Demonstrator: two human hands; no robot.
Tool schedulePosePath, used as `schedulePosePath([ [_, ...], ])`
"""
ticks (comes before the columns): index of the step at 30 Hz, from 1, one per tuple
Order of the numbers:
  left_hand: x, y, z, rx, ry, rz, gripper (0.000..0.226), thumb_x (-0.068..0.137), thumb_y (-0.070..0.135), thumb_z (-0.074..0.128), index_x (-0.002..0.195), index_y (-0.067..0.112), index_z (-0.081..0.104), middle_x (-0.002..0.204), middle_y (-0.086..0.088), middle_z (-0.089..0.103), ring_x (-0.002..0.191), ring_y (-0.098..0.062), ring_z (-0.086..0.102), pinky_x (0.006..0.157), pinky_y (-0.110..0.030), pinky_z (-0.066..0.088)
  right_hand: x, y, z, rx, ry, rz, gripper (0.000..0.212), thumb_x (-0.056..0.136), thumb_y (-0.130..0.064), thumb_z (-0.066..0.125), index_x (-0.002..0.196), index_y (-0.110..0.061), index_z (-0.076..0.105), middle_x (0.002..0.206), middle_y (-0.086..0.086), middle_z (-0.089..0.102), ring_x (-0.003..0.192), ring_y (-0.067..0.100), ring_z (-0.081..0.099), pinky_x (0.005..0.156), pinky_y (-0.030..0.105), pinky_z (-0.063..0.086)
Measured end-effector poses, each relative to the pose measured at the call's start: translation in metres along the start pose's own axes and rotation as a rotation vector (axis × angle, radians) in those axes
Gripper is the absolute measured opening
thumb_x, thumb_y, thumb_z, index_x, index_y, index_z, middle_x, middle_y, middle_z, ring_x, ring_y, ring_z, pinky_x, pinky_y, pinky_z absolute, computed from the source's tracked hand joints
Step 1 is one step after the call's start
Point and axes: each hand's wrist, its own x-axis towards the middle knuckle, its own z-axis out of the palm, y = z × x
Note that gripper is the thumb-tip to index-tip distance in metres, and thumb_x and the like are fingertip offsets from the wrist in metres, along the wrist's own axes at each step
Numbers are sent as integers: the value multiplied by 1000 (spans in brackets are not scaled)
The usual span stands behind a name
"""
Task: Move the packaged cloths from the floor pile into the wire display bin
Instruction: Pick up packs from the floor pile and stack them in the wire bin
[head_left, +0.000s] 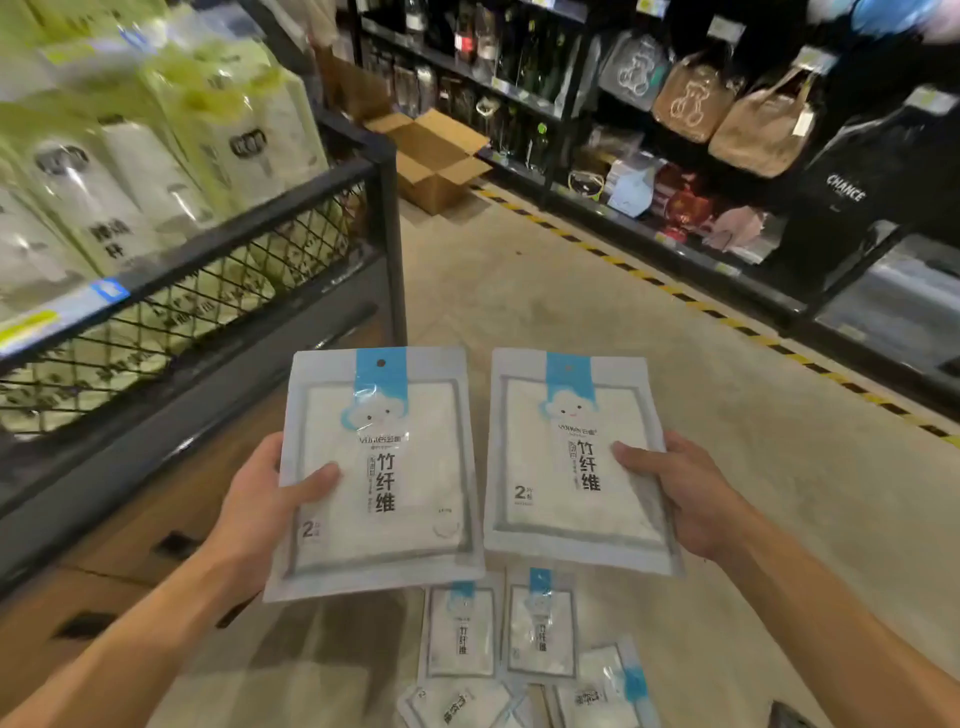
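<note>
I hold two flat packaged cloths side by side, face up, above the floor. My left hand (260, 512) grips the left pack (410, 525) at its left edge, thumb on top. My right hand (685, 491) grips the right pack (540, 467) at its right edge, thumb on top. Each pack is white with a blue header and a cloud face. Below them the floor pile (498, 654) holds several more of the same packs. The black wire display bin (197, 291) stands to the left, filled with green and white packages.
A wooden base (119, 582) with dark slots runs under the bin. An open cardboard box (436, 156) sits on the floor past the bin's corner. Dark shelves (675, 156) with bags and goods line the right, behind a yellow-black floor stripe (727, 322).
</note>
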Motion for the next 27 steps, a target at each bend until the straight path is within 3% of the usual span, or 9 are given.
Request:
schedulePosePath([
  [3, -56, 74, -34, -54, 35, 41, 62, 70, 16, 83, 126, 13, 57, 116, -14, 74, 101, -41, 73, 90, -62, 56, -60, -67, 42, -31, -61, -34, 36, 93, 1, 67, 129, 2, 61, 111, 21, 76, 95, 37, 76, 68, 43, 65],
  [8, -161, 171, -105, -133, 107, 120, 99, 41, 39, 101, 127, 17, 57, 115, -12, 75, 99, -40, 74, 88, -63, 56, -157, -149, 112, -85, -180, -112, 39, 93, -2, 70, 130, -6, 60, 110, 17, 77, 96, 37, 76, 72, 47, 65],
  [11, -229, 206, -147, -154, 183, 198, 103, 41, 44, 103, 128, 14, 56, 116, -15, 75, 98, -41, 74, 83, -62, 58, -206, -177, 152, -106, -292, -144, 38, 92, -4, 72, 128, -9, 61, 107, 17, 78, 92, 36, 77, 64, 43, 64],
  [14, -291, 217, -177, -182, 291, 287, 111, 26, 49, 103, 121, 13, 59, 108, -13, 77, 92, -38, 76, 67, -50, 63, -243, -190, 191, -135, -404, -169, 32, 92, -2, 71, 123, -9, 63, 106, 17, 78, 91, 36, 77, 67, 48, 65],
  [16, -329, 215, -187, -224, 384, 307, 105, 34, 43, 104, 123, 10, 58, 109, -15, 77, 94, -39, 75, 66, -48, 63, -264, -190, 213, -171, -495, -188, 33, 92, 0, 70, 124, -7, 64, 106, 18, 78, 90, 36, 77, 68, 47, 65],
  [18, -362, 205, -196, -260, 491, 343, 68, 68, 24, 93, 125, 10, 58, 112, -16, 76, 98, -41, 74, 73, -52, 63, -282, -187, 230, -192, -592, -188, 32, 93, 1, 69, 123, -8, 65, 106, 18, 78, 90, 36, 77, 65, 45, 65],
  [20, -393, 192, -198, -288, 590, 365, 42, 86, 8, 76, 125, 13, 60, 112, -16, 76, 96, -39, 75, 82, -58, 60, -298, -183, 241, -237, -690, -190, 33, 92, 0, 69, 124, -8, 65, 107, 19, 78, 92, 37, 77, 66, 46, 65],
  [24, -460, 163, -182, -381, 722, 356, 41, 86, 5, 71, 123, 15, 60, 113, -18, 75, 99, -43, 73, 89, -63, 56, -324, -175, 252, -308, -855, -188, 38, 91, -3, 72, 128, -5, 62, 108, 21, 77, 96, 40, 76, 74, 51, 64],
  [27, -523, 138, -167, -408, 830, 351, 56, 75, 16, 82, 127, 13, 60, 117, -20, 73, 101, -42, 73, 81, -55, 60, -356, -160, 255, -372, -980, -160, 34, 92, -3, 70, 125, -8, 64, 109, 21, 77, 99, 42, 75, 89, 63, 58],
])
